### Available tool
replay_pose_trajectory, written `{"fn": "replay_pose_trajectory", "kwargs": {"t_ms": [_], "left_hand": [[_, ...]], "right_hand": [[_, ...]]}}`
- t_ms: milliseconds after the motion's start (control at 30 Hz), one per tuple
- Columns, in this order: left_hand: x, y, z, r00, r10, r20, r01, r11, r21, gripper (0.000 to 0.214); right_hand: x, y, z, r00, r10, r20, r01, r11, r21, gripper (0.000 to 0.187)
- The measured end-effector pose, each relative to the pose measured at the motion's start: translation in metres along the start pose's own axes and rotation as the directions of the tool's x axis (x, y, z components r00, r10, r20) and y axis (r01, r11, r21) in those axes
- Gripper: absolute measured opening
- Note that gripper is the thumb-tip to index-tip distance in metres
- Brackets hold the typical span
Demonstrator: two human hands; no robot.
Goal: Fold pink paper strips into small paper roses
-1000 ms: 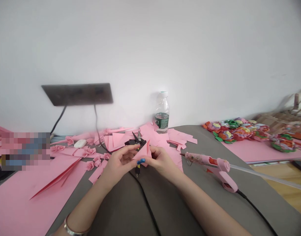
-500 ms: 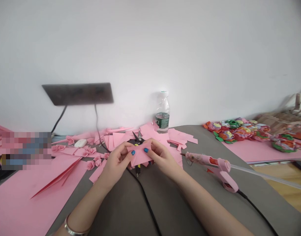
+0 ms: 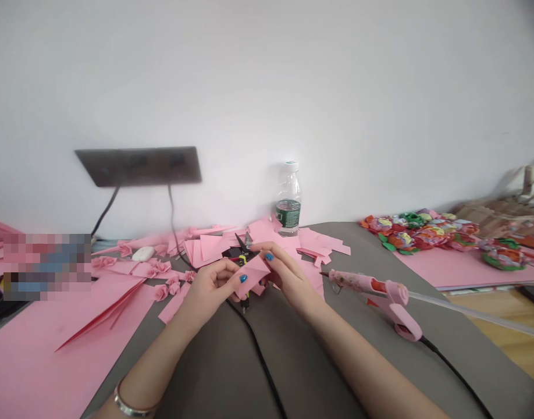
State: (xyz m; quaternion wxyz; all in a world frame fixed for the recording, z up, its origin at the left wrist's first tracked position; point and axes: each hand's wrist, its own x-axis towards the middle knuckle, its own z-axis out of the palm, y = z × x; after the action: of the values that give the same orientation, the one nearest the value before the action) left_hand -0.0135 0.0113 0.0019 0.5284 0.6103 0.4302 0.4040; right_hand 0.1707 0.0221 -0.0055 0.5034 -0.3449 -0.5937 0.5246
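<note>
While your left hand [image 3: 210, 289] and right hand [image 3: 291, 282] pinch pink paper [image 3: 253, 274], a capped bottle [image 3: 288, 209] (contents unclear) stands beyond. One black-and-yellow tool [image 3: 242, 259] lies partly hidden beneath, a glue gun [image 3: 398, 294] rightward.

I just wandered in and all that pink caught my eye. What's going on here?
A person holds a small piece of pink paper with the left hand and right hand, above a grey table. Beyond lie a black-and-yellow tool and more pink paper. A pink glue gun lies to the right; a bottle stands near the wall.
</note>
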Motion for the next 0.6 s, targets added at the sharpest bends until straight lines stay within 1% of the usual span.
{"fn": "replay_pose_trajectory", "kwargs": {"t_ms": [33, 100, 200, 267, 333, 400, 533, 600], "left_hand": [[0.000, 0.000, 0.000, 1.000, 0.005, -0.024, -0.005, 1.000, -0.001, 0.027], [0.000, 0.001, 0.001, 0.999, 0.005, -0.041, -0.006, 1.000, -0.008, 0.028], [-0.001, 0.001, 0.002, 1.000, 0.004, 0.004, -0.004, 1.000, 0.015, 0.028], [-0.001, 0.000, 0.003, 0.999, 0.054, -0.001, -0.053, 0.995, 0.082, 0.029], [-0.001, -0.001, 0.003, 0.993, 0.116, -0.036, -0.109, 0.981, 0.159, 0.031], [-0.001, -0.003, 0.002, 0.986, 0.154, -0.066, -0.138, 0.970, 0.198, 0.030], [-0.002, -0.001, 0.002, 0.971, 0.217, -0.095, -0.194, 0.958, 0.212, 0.026], [-0.003, 0.001, 0.003, 0.969, 0.221, -0.108, -0.194, 0.957, 0.216, 0.027]], "right_hand": [[0.000, 0.001, 0.001, 1.000, 0.029, -0.011, -0.029, 0.999, 0.035, 0.028], [0.001, 0.003, 0.004, 0.998, 0.064, 0.016, -0.065, 0.996, 0.056, 0.033], [0.001, 0.004, 0.006, 0.995, 0.084, 0.047, -0.085, 0.996, 0.017, 0.038], [0.000, 0.004, 0.007, 0.994, 0.088, 0.062, -0.087, 0.996, -0.008, 0.040], [-0.001, 0.002, 0.008, 0.992, 0.088, 0.092, -0.084, 0.995, -0.044, 0.037], [-0.003, 0.001, 0.009, 0.990, 0.092, 0.108, -0.086, 0.994, -0.061, 0.035], [-0.004, 0.000, 0.012, 0.993, 0.096, 0.071, -0.097, 0.995, 0.001, 0.037], [-0.005, 0.000, 0.013, 0.995, 0.084, 0.052, -0.086, 0.996, 0.037, 0.037]]}}
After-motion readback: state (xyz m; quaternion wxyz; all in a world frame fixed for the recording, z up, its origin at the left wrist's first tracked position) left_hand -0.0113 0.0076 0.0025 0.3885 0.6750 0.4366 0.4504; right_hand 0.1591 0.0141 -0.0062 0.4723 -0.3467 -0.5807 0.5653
